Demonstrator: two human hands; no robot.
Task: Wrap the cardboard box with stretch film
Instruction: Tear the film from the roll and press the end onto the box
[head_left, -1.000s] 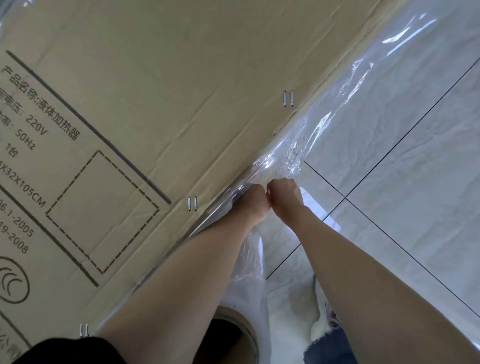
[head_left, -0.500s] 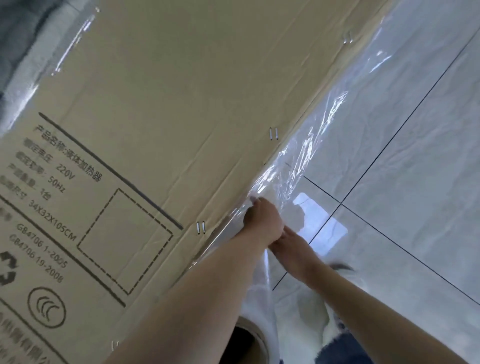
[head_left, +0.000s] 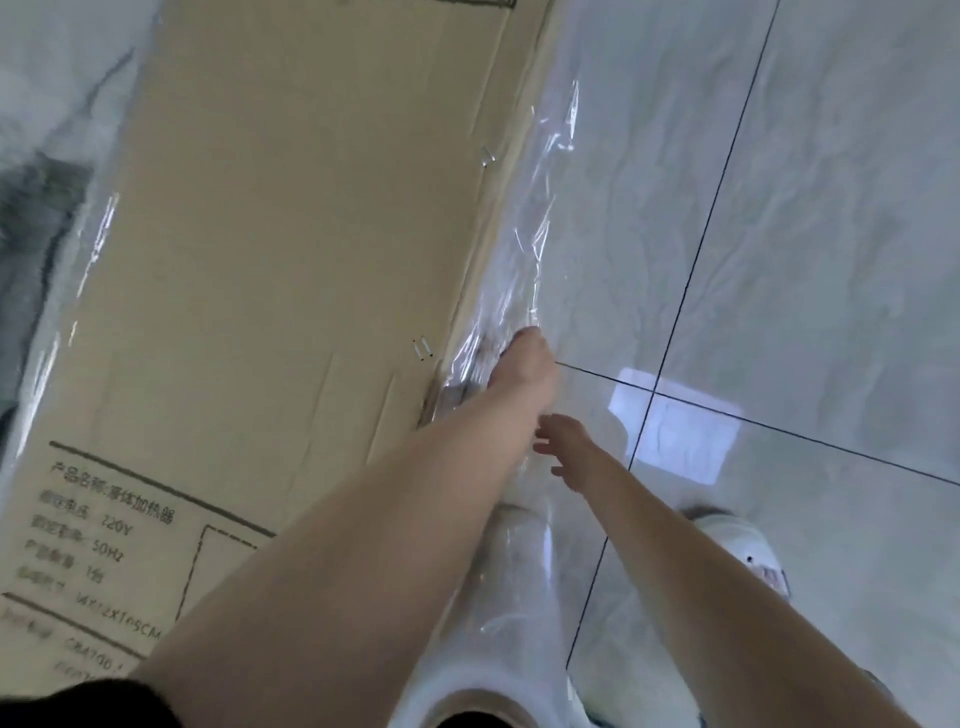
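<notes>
Stretch film held against the edge of a long cardboard box.

The cardboard box (head_left: 291, 249) lay on the tiled floor (head_left: 831, 260), left of centre, its right edge under crinkled stretch film (head_left: 540, 218). The left hand (head_left: 522, 358) gripped the film at that edge. The right hand (head_left: 563, 441) hovered just nearer, fingers spread, holding nothing. The film roll (head_left: 498, 649) stood nearest.

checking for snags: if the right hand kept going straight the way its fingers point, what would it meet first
Probably the left forearm: the right hand, fingers spread, points up-left at it, with the stretch film and cardboard box beyond. Depth is unclear.
</notes>
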